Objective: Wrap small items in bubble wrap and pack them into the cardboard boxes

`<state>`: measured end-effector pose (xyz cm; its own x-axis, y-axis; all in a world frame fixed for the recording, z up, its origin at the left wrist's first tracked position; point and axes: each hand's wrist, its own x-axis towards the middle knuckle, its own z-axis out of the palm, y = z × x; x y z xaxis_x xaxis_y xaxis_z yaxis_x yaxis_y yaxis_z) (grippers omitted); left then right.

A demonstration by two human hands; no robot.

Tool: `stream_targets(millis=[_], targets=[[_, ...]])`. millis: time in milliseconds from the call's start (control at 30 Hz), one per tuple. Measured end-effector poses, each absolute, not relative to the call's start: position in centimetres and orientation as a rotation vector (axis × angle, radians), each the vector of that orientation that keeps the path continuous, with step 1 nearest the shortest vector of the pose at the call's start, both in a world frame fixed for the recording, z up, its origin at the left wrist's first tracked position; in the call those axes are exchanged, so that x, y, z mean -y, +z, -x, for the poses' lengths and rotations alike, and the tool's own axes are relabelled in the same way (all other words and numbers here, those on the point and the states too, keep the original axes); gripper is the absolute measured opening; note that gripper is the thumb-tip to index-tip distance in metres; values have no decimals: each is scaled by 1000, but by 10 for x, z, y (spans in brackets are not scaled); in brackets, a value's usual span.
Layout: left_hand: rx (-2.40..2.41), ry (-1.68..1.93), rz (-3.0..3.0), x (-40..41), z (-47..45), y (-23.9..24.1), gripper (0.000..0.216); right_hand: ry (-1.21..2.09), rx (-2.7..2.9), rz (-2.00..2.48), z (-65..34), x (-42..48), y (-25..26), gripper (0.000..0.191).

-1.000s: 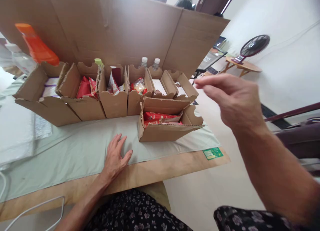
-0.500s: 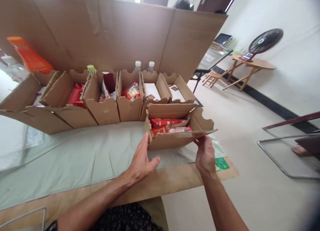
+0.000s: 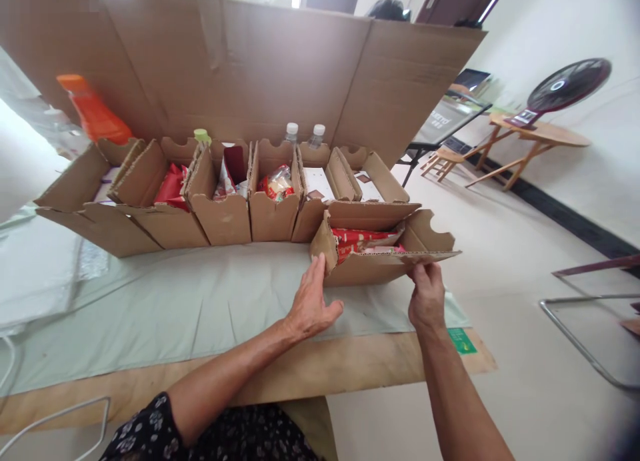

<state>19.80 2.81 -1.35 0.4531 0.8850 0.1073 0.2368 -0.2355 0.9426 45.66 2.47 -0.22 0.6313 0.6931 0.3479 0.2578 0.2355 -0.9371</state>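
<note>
A cardboard box [image 3: 370, 269] with red packets [image 3: 363, 240] inside sits crosswise at the right end of the table, in front of a row of similar boxes. My left hand [image 3: 311, 304] touches its left end with straight fingers, the thumb held apart. At the right front corner, my right hand [image 3: 427, 294] is closed on the box's lower edge, its fingertips partly hidden. Behind, the nearest boxes in the row hold white cartons with brown squares [image 3: 318, 183] and a clear-and-red snack packet [image 3: 279, 184].
A tall cardboard panel [image 3: 240, 68] stands behind the row. Orange bottle [image 3: 95, 111] and clear bottles [image 3: 317, 136] rise behind the boxes. White plastic wrap [image 3: 35, 274] lies left on the green cloth [image 3: 225, 288]. A fan [image 3: 565, 84] and metal frame [image 3: 575, 334] are at right.
The view has shifted, so everything appears farther right. The box with red packets has turned slightly, and both hands stay at its ends.
</note>
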Motion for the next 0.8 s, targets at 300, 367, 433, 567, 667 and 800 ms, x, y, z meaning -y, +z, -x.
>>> stream_targets(millis=[300,367,433,567,667,800], targets=[[-910,868,-1749,-34,-195,-21,108,289,919,1349,-452,-28,-4,47],[-911,857,-1752,-34,-194,-20,108,286,920,1340,-450,-28,-3,46],[-913,852,-1751,-33,-194,-21,108,294,917,1332,-449,-28,-3,46],[-904,853,-1741,-35,-202,-21,109,286,880,1333,-452,-31,-1,48],[-896,858,-1740,-36,-205,-17,110,274,861,1364,-456,-31,3,53],[-855,684,-1796,-29,-172,-9,92,321,799,1569,-445,-8,6,54]])
